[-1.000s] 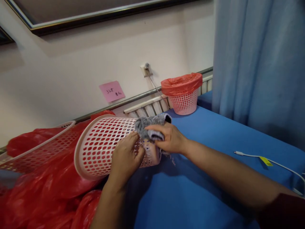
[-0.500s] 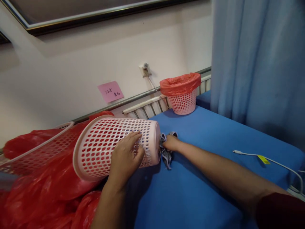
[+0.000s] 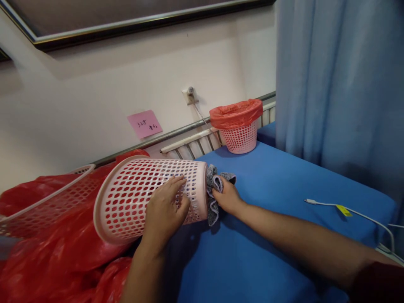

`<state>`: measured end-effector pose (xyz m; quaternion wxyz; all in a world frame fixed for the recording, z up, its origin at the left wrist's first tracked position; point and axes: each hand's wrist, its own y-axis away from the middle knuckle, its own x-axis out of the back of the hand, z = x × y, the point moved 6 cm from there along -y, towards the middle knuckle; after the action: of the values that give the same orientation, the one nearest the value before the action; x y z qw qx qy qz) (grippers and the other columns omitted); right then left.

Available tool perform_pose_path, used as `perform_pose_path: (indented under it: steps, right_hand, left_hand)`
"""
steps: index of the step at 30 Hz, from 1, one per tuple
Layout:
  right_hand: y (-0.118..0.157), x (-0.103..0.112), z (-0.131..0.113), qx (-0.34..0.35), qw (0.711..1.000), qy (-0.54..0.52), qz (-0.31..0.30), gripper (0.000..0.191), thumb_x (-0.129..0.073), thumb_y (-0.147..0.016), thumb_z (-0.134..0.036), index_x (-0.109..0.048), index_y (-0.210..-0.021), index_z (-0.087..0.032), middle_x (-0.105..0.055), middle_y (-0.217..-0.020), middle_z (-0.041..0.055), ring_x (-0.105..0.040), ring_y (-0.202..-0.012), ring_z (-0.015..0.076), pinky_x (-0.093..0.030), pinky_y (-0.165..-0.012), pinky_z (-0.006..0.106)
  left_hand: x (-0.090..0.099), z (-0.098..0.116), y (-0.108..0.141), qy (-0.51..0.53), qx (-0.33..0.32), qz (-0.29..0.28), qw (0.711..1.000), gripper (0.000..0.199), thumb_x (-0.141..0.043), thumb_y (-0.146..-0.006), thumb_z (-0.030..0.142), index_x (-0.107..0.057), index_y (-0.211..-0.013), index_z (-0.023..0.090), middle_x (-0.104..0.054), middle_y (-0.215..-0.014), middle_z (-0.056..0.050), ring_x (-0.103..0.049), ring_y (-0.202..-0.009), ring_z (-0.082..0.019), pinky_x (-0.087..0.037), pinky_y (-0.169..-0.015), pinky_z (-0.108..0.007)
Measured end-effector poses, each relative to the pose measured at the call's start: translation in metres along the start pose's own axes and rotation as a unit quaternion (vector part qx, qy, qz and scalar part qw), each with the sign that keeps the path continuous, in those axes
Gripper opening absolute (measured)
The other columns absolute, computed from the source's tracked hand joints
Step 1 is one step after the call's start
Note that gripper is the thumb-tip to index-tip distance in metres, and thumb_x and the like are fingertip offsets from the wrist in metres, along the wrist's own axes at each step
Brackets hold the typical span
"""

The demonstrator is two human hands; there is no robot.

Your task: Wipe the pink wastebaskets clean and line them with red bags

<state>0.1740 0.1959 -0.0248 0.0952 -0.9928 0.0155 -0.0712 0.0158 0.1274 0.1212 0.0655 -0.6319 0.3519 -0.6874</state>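
A pale pink plastic wastebasket with a lattice wall lies on its side, its base turned to the right. My left hand rests on its near wall and holds it steady, thumb and fingers a little apart. At the base, my right hand is closed on a crumpled grey cloth. The cloth presses against the bottom of the wastebasket. Parts of my right fingers are hidden in its folds.
Red plastic bags heap up at the left around another pink basket. A bagged pink basket stands upright on the blue bed by the rail. A white cable lies at the right, near a blue curtain.
My right hand has turned and shifted the grey cloth on the wastebasket's base, so more of the cloth shows. My left hand keeps its place on the wall. The view has shifted slightly.
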Motion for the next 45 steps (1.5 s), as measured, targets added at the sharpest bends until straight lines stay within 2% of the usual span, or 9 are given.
perform_pose_path:
  steps: [3, 5, 13, 20, 27, 32, 39, 41, 45]
  right_hand:
    - [-0.013, -0.005, 0.019, -0.044, 0.998, 0.026, -0.039, 0.024, -0.069, -0.072, -0.007, -0.074, -0.091, -0.021, -0.078, -0.08, 0.0006, -0.075, -0.077, 0.0222, -0.062, -0.08, 0.035]
    - [-0.01, -0.005, 0.024, -0.047, 0.997, 0.029, -0.048, 0.021, -0.07, -0.069, -0.007, -0.074, -0.085, -0.02, -0.077, -0.074, 0.0002, -0.073, -0.072, 0.0219, -0.062, -0.077, 0.035]
    - [-0.006, 0.011, -0.017, 0.109, 0.994, -0.015, -0.003, 0.056, -0.066, -0.088, -0.019, -0.061, -0.144, -0.023, -0.074, -0.136, 0.0058, -0.068, -0.125, 0.0199, -0.05, -0.112, 0.034]
    - [-0.043, 0.003, 0.02, -0.01, 0.997, 0.053, -0.048, 0.025, -0.072, -0.069, -0.004, -0.076, -0.088, -0.019, -0.079, -0.08, 0.0014, -0.075, -0.08, 0.0233, -0.06, -0.085, 0.036]
    - [-0.034, 0.009, -0.013, 0.062, 0.997, 0.035, 0.0, 0.057, -0.062, -0.092, -0.017, -0.057, -0.149, -0.025, -0.071, -0.141, 0.0045, -0.067, -0.127, 0.0178, -0.051, -0.109, 0.03]
    - [-0.034, -0.003, 0.01, -0.034, 0.989, 0.113, -0.084, 0.03, -0.067, -0.08, -0.009, -0.077, -0.107, -0.017, -0.082, -0.103, 0.0099, -0.077, -0.097, 0.0264, -0.059, -0.089, 0.036]
    - [-0.015, 0.0, 0.019, -0.078, 0.972, 0.139, -0.171, 0.012, -0.08, -0.063, -0.015, -0.074, -0.072, -0.021, -0.075, -0.071, 0.0037, -0.074, -0.075, 0.0256, -0.057, -0.073, 0.033]
    - [-0.017, 0.008, 0.01, -0.068, 0.981, 0.113, -0.142, 0.01, -0.076, -0.068, -0.017, -0.075, -0.078, -0.019, -0.076, -0.074, 0.0046, -0.073, -0.076, 0.0262, -0.058, -0.074, 0.035]
    - [-0.014, 0.028, -0.017, 0.013, 0.999, 0.021, -0.033, 0.036, -0.06, -0.087, -0.025, -0.068, -0.122, -0.019, -0.077, -0.114, 0.0056, -0.072, -0.102, 0.0204, -0.057, -0.092, 0.032]
  left_hand:
    - [-0.001, -0.001, -0.001, -0.005, -0.008, 0.001, 1.0, 0.048, -0.05, -0.087, 0.025, -0.076, -0.125, 0.012, -0.078, -0.132, -0.015, -0.072, -0.127, -0.034, -0.056, -0.112, -0.052]
    - [0.0, -0.001, -0.001, -0.006, -0.013, 0.003, 1.0, 0.048, -0.05, -0.088, 0.026, -0.076, -0.125, 0.011, -0.078, -0.132, -0.016, -0.072, -0.127, -0.035, -0.057, -0.111, -0.053]
    - [-0.003, -0.001, -0.001, -0.008, -0.004, -0.004, 1.0, 0.045, -0.05, -0.091, 0.028, -0.075, -0.126, 0.015, -0.076, -0.136, -0.014, -0.07, -0.131, -0.036, -0.056, -0.112, -0.056]
    - [-0.005, -0.003, -0.001, -0.019, -0.017, -0.004, 1.0, 0.046, -0.051, -0.089, 0.026, -0.074, -0.127, 0.013, -0.076, -0.136, -0.015, -0.07, -0.13, -0.035, -0.056, -0.112, -0.054]
    - [-0.003, -0.001, 0.0, -0.019, -0.015, 0.006, 1.0, 0.044, -0.051, -0.091, 0.027, -0.076, -0.124, 0.013, -0.077, -0.135, -0.015, -0.07, -0.13, -0.036, -0.056, -0.112, -0.054]
    - [-0.004, -0.002, -0.001, -0.025, -0.015, 0.005, 1.0, 0.042, -0.051, -0.092, 0.029, -0.076, -0.123, 0.013, -0.077, -0.135, -0.015, -0.071, -0.129, -0.035, -0.056, -0.112, -0.052]
    - [-0.004, -0.002, 0.0, -0.027, -0.023, 0.021, 0.999, 0.044, -0.051, -0.09, 0.029, -0.076, -0.122, 0.013, -0.077, -0.134, -0.014, -0.072, -0.127, -0.034, -0.057, -0.111, -0.049]
    - [-0.005, -0.002, 0.0, -0.022, -0.022, 0.025, 0.999, 0.044, -0.052, -0.09, 0.029, -0.077, -0.122, 0.013, -0.077, -0.134, -0.014, -0.073, -0.127, -0.035, -0.057, -0.11, -0.05]
    - [-0.004, -0.002, 0.0, -0.018, -0.024, 0.031, 0.999, 0.043, -0.051, -0.091, 0.03, -0.077, -0.121, 0.012, -0.078, -0.132, -0.015, -0.073, -0.126, -0.036, -0.058, -0.109, -0.053]
